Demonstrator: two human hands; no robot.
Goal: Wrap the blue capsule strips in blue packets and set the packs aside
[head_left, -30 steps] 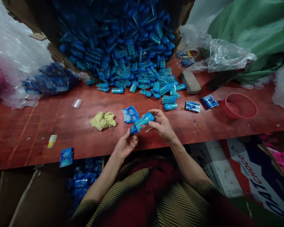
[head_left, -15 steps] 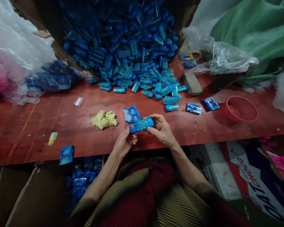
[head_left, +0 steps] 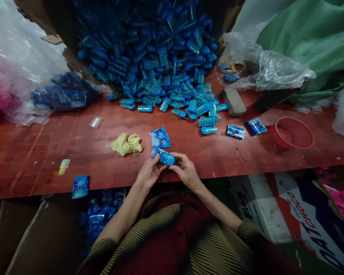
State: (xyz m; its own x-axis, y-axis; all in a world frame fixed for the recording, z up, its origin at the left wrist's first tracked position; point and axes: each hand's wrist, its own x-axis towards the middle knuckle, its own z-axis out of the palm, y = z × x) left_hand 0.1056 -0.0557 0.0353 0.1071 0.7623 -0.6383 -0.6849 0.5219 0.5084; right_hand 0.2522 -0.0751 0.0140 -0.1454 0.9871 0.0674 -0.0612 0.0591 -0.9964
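A small clear bottle of blue balls with a blue cap is between my hands, just above the table's front part. A blue printed sachet or label lies against its left end; whether it is wrapped round the bottle I cannot tell. My left hand is closed on the bottle and label, thumb on top. My right hand pinches the cap end between thumb and fingers. Just beyond them, blue printed sachets lie overlapping on the red table.
A torn carton spills many similar blue bottles at the back. A yellow cloth lies left of my hands. On the right are a grey block, blue packets and a red basket. Another blue sachet overhangs the front edge.
The bottle has come down and tilted, its cap end now lower and nearer me. My right hand has shifted left and down with it. The printed label now covers more of the bottle's visible side.
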